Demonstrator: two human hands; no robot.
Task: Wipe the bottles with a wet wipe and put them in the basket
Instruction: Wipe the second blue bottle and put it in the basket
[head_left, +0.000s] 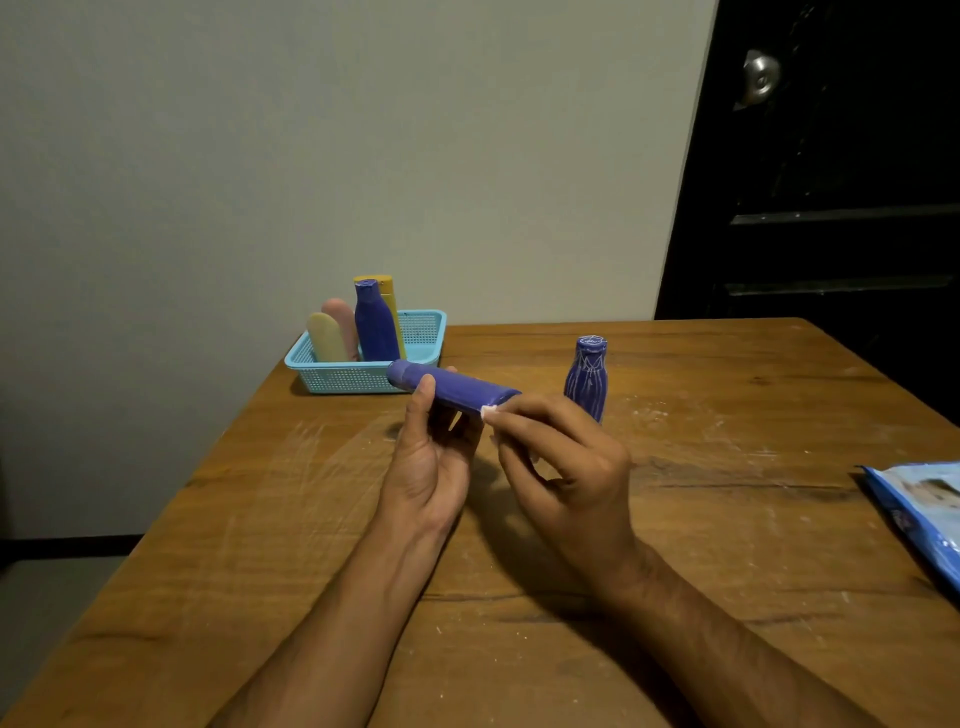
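Observation:
My left hand (431, 457) holds a long purple bottle (457, 388) sideways above the table, cap pointing left toward the basket. At the bottle's right end my right hand (566, 467) pinches a small white wet wipe (488, 412) against it. A second purple bottle (587, 376) with white line markings stands upright on the table just behind my right hand. The light blue mesh basket (358, 379) sits at the table's far left corner. It holds a purple bottle (375, 327), a yellow one (389, 296), a pink one (340, 317) and a cream one (324, 338).
A blue wet wipe pack (924, 514) lies at the right edge of the wooden table (519, 571). A grey wall is behind the basket. A dark door with a metal knob (761, 78) stands at the right.

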